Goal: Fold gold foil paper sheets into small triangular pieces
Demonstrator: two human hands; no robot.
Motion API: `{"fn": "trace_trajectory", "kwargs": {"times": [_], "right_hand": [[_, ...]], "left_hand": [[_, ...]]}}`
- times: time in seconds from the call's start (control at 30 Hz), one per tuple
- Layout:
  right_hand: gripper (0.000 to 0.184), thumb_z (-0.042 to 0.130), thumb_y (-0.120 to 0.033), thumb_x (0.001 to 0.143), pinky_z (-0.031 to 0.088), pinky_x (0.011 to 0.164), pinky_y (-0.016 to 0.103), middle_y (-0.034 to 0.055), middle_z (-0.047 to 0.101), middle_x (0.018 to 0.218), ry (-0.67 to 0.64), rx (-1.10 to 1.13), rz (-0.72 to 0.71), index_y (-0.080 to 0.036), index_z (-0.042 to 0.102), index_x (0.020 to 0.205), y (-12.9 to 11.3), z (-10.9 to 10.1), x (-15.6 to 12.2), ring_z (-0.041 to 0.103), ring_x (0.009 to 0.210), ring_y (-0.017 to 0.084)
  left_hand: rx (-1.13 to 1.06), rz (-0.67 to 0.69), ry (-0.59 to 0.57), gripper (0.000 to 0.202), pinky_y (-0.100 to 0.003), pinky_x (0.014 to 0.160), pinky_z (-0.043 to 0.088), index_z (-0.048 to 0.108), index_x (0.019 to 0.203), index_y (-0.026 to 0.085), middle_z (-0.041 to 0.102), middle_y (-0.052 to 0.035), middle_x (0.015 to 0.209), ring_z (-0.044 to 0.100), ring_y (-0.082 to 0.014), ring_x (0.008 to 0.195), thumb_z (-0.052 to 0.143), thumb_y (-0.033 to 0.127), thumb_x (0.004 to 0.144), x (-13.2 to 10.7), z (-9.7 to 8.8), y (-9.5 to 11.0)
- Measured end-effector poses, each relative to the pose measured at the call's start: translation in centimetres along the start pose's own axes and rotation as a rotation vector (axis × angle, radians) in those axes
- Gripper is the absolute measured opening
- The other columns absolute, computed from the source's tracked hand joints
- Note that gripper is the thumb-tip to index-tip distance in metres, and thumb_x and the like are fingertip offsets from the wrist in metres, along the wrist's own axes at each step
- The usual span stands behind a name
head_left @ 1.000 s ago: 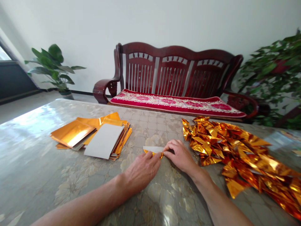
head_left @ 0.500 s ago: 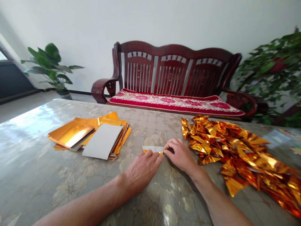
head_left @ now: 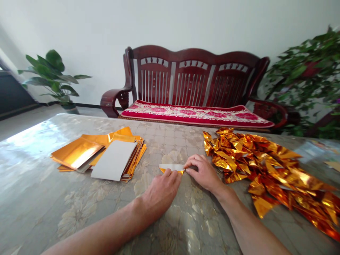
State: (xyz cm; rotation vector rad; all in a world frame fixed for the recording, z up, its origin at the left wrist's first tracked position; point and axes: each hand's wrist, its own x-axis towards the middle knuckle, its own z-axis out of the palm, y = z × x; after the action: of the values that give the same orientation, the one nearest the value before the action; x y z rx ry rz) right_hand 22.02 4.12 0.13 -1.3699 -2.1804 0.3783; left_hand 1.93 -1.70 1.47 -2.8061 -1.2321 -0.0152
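In the middle of the table lies a small folded sheet of gold foil paper (head_left: 170, 166), its pale grey back up and a narrow gold fold along the near side. My left hand (head_left: 164, 187) presses on that near fold, fingers together and bent. At the sheet's right end my right hand (head_left: 203, 173) pinches the corner between thumb and forefinger. To the left is a stack of flat foil sheets (head_left: 113, 161), a grey-backed one on top. A heap of folded gold foil pieces (head_left: 247, 152) spreads to the right of my right hand.
The table (head_left: 87, 212) has a glossy floral cover. Behind it stands a dark red wooden bench (head_left: 195, 78) with a red floral seat cover (head_left: 198, 113). Potted plants stand at left (head_left: 57, 76) and right (head_left: 316, 71). A clear plastic bag (head_left: 312, 150) lies at the right edge.
The view has shifted slightly to the right. My left fingers have drawn back a little along the fold, showing a bit more gold; my right hand keeps its pinch on the corner.
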Motion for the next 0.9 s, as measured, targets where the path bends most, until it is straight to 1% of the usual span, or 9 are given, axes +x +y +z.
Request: {"fn": "trace_trajectory", "kwargs": {"times": [0.17,0.27,0.37,0.47,0.53,0.67,0.77,0.9], "right_hand": [[0.008,0.068,-0.020,0.079,0.040,0.090,0.035,-0.0003,0.068,0.098,-0.030,-0.029,0.002,-0.027,0.072,0.080,-0.3,-0.2,0.0,0.055,0.098,0.020],[0.004,0.068,-0.024,0.080,0.040,0.089,0.035,0.0001,0.067,0.098,-0.033,-0.064,0.002,-0.026,0.071,0.079,-0.5,-0.2,0.0,0.055,0.097,0.020],[0.004,0.067,-0.023,0.081,0.040,0.086,0.034,0.0010,0.067,0.097,-0.027,-0.118,-0.003,-0.024,0.068,0.077,-0.8,-0.1,0.1,0.054,0.095,0.020],[0.006,0.065,-0.020,0.081,0.039,0.085,0.034,0.0012,0.066,0.096,-0.023,-0.164,0.003,-0.023,0.066,0.076,-1.0,-0.1,0.2,0.054,0.093,0.020],[0.007,0.064,-0.019,0.080,0.038,0.085,0.033,0.0012,0.066,0.096,-0.025,-0.184,0.012,-0.023,0.066,0.076,-1.2,0.0,0.2,0.053,0.093,0.020],[0.006,0.064,-0.021,0.081,0.037,0.084,0.033,0.0009,0.066,0.095,-0.026,-0.203,0.038,-0.024,0.065,0.075,-1.6,0.0,0.2,0.053,0.093,0.020],[0.004,0.065,-0.025,0.080,0.036,0.083,0.033,0.0012,0.065,0.094,-0.013,-0.217,0.066,-0.024,0.065,0.076,-1.8,0.1,0.1,0.052,0.092,0.021],[0.002,0.064,-0.022,0.079,0.034,0.080,0.033,0.0017,0.063,0.091,0.006,-0.253,0.123,-0.024,0.064,0.078,-2.1,0.4,0.0,0.050,0.092,0.022]], "left_hand": [[0.012,-0.017,0.023,0.025,-0.033,0.069,0.058,0.054,0.115,0.013,0.058,-0.0086,0.108,0.054,-0.0244,0.097,0.047,0.010,0.091,-0.1,0.2,0.2],[0.012,-0.025,0.026,0.025,-0.034,0.068,0.058,0.055,0.113,0.014,0.058,-0.0080,0.106,0.054,-0.0247,0.096,0.047,0.010,0.090,-0.1,0.3,0.3],[-0.007,-0.031,0.012,0.023,-0.034,0.070,0.058,0.055,0.113,0.015,0.058,-0.0073,0.106,0.054,-0.0244,0.096,0.046,0.011,0.091,0.0,0.1,0.3],[-0.017,-0.045,0.009,0.031,-0.033,0.073,0.057,0.050,0.124,0.015,0.058,-0.0077,0.108,0.054,-0.0237,0.099,0.046,0.012,0.093,0.0,0.0,0.2],[-0.012,-0.047,0.004,0.036,-0.032,0.072,0.057,0.047,0.129,0.015,0.058,-0.0083,0.110,0.054,-0.0237,0.100,0.046,0.013,0.093,0.1,-0.1,0.2],[-0.015,-0.033,-0.004,0.032,-0.032,0.070,0.057,0.051,0.123,0.015,0.058,-0.0083,0.110,0.054,-0.0243,0.100,0.047,0.012,0.092,0.1,0.1,0.1],[-0.022,-0.034,0.005,0.031,-0.032,0.070,0.056,0.052,0.122,0.015,0.058,-0.0083,0.110,0.054,-0.0237,0.099,0.047,0.012,0.092,0.1,0.3,0.0],[-0.031,-0.040,0.006,0.030,-0.031,0.072,0.055,0.053,0.122,0.017,0.059,-0.0084,0.110,0.054,-0.0234,0.099,0.047,0.014,0.093,0.1,0.3,0.0]]}}
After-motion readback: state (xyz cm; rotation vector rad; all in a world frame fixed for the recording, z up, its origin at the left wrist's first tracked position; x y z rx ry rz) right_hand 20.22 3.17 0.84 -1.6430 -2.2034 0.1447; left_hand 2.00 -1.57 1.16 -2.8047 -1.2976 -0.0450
